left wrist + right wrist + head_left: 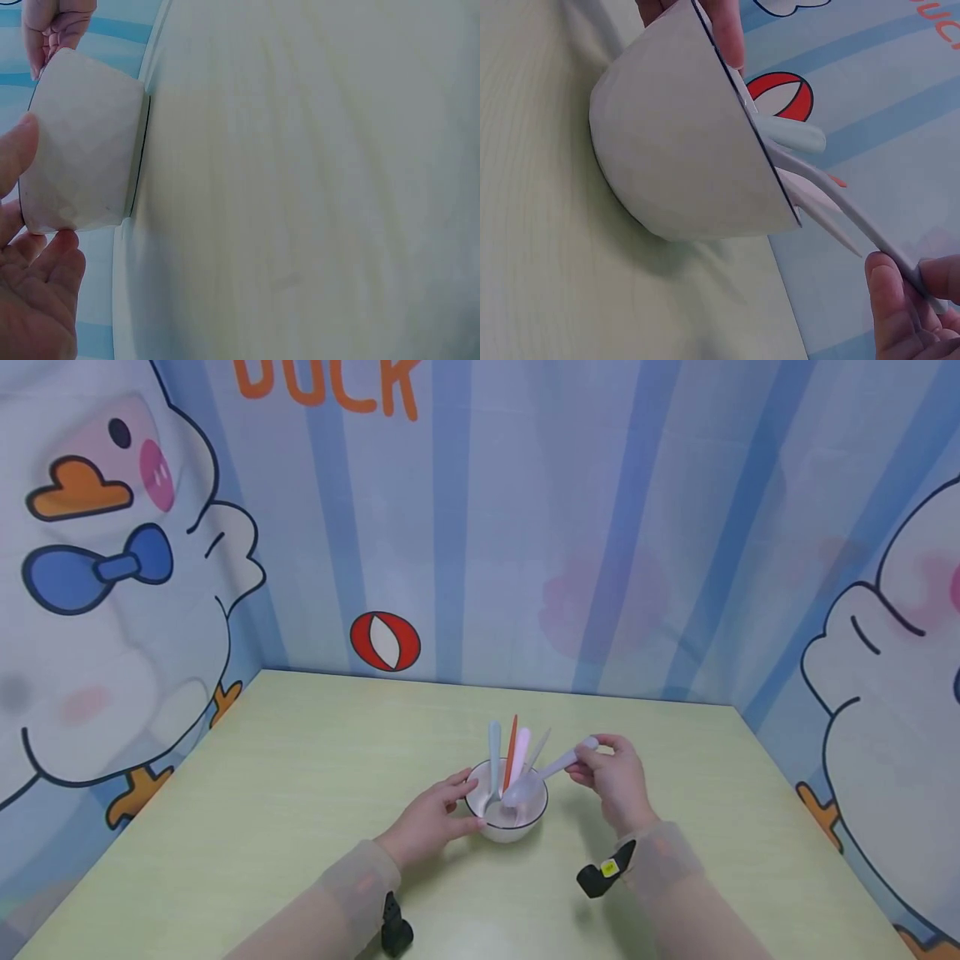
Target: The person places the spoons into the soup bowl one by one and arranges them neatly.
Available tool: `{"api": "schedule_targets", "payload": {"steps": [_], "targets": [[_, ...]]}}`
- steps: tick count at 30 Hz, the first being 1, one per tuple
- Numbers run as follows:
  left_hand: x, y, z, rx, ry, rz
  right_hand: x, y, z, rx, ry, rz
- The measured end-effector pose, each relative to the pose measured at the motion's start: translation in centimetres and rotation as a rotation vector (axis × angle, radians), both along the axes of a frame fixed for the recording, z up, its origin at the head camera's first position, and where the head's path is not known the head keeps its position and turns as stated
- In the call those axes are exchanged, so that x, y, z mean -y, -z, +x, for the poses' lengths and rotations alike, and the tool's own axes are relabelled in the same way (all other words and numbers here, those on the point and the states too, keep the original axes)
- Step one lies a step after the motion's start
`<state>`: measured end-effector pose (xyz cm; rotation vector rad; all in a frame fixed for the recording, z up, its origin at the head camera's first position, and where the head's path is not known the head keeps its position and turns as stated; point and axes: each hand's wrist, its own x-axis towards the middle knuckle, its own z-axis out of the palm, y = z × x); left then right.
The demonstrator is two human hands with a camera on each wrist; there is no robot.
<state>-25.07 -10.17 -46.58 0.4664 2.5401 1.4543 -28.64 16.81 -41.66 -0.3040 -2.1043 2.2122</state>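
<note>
A white bowl (510,835) with a dark rim stands on the table, holding several utensils. My left hand (429,818) grips its left side, thumb near the front and fingers at the rim; in the left wrist view the left hand (41,292) is around the bowl (90,142). My right hand (617,781) pinches the handle end of a lavender spoon (558,765), whose head is tilted down inside the bowl. Beside it lean a pale blue spoon (494,752), an orange utensil (512,752), a pink handle (521,750) and a pale pointed handle (538,748). Their lower ends are partly hidden.
The pale yellow table (315,743) extends around the bowl on all sides. Behind it hangs a blue striped curtain (510,527) with duck drawings at both sides. Black wrist devices are strapped to my left (395,927) and right sleeves.
</note>
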Motion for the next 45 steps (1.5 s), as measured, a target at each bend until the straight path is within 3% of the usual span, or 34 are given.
{"api": "schedule_targets", "payload": {"steps": [13,28,45], "targets": [[0.1,0.0,-0.1,-0.029,0.009,0.003,1.2,1.1,-0.4,0.040,-0.091,0.064],[0.0,-0.1,0.1,-0.035,0.010,0.001,2.4,1.9,-0.6,0.047,-0.069,0.207],[0.1,-0.2,0.1,-0.043,0.022,0.017,3.0,1.7,-2.2,0.042,-0.127,0.307]]}}
